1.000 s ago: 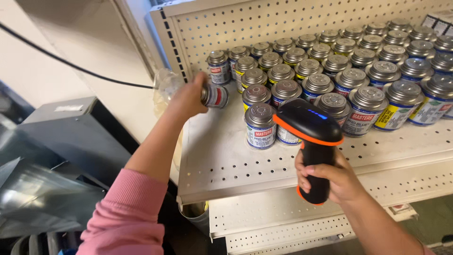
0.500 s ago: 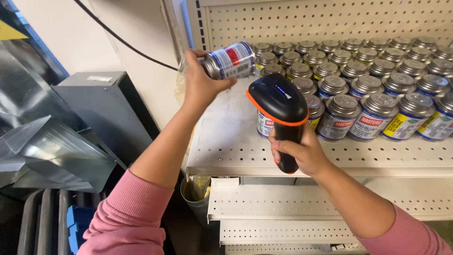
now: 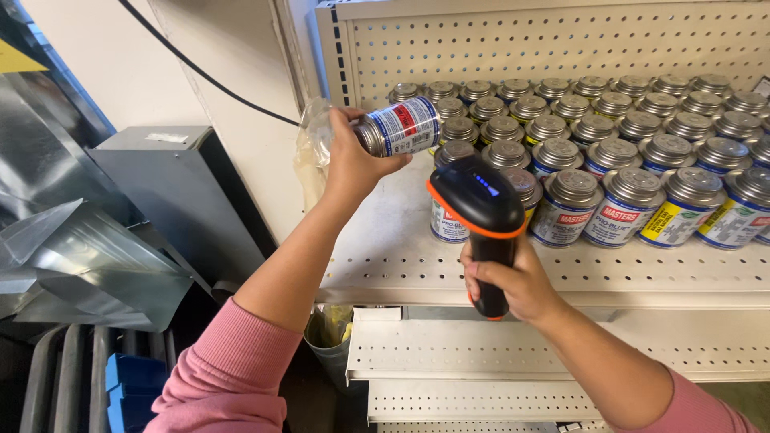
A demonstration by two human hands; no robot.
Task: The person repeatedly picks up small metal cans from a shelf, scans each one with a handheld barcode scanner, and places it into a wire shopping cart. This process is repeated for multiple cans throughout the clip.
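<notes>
Left hand (image 3: pixel 353 164) is gripping a small metal can (image 3: pixel 399 127), fingers curled closed around its lid end; the can is lying on its side in the air, lid pointing toward 9 o'clock, white, blue and red label facing up, held above the left end of the shelf (image 3: pixel 401 256). Right hand (image 3: pixel 513 281) is wrapping tightly around the handle of a black handheld scanner (image 3: pixel 480 208) with orange trim; the scanner head is sitting at about 5 o'clock from the held can, near it but not touching, small blue lights showing on its top face. Both arms are wearing pink sleeves (image 3: pixel 233 377). Beyond the scanner, from 12 to 3 o'clock, rows of upright cans (image 3: pixel 609 152) with metal screw lids are standing packed together on the perforated cream shelf, reaching back to the pegboard back panel (image 3: pixel 561 44); the front-row cans are showing blue, white and yellow labels. At 9 o'clock from the left hand, a crumpled clear plastic bag (image 3: pixel 309 148) is sitting against the shelf upright. Further toward 8 o'clock, a grey metal box (image 3: pixel 168 184) and bent sheet-metal pieces (image 3: pixel 88 265) are lying beside the shelving. A black cable (image 3: pixel 200 72) is running across the wall at 10 o'clock. Lower shelves (image 3: pixel 449 353) are showing under the arms.
</notes>
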